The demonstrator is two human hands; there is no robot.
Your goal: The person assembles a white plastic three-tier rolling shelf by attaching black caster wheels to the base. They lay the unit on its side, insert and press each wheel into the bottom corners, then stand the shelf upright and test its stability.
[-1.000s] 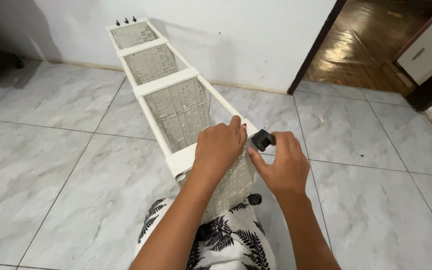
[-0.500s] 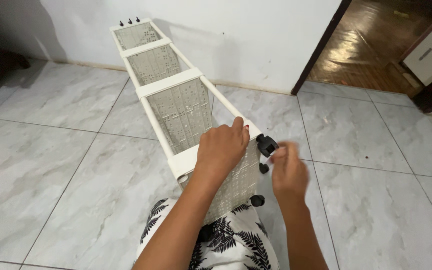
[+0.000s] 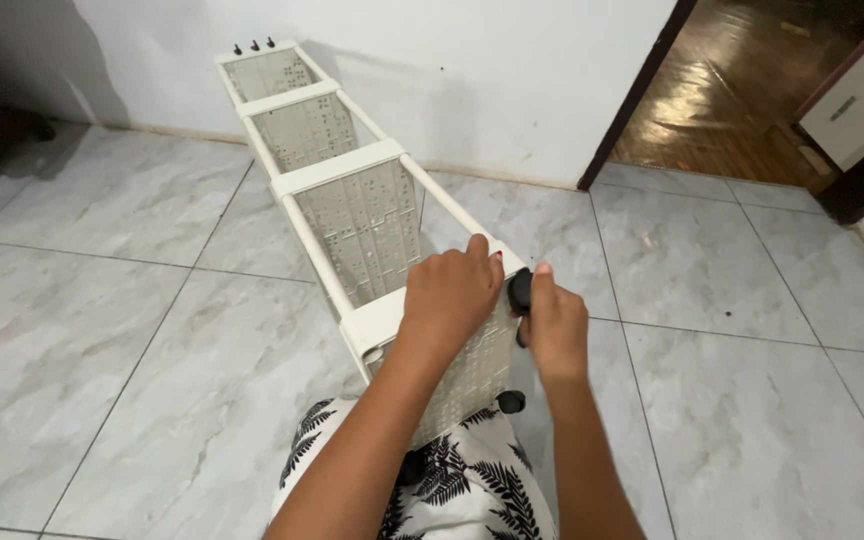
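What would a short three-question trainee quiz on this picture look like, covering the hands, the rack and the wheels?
1. True or false: the white rack stands upright.
2. Which hand presses on the black caster: A left, B right?
3. What does the left hand rest on?

Key
1. False; it lies lengthwise on the tiled floor.
2. B, the right hand.
3. The rack's near end panel.

the floor [image 3: 122, 300] is pale grey marbled tile with thin dark grout lines. a long white plastic rack [image 3: 337, 185] with perforated panels lies on its side on it, its far end against the white wall, its near end raised over a leaf-print lap.
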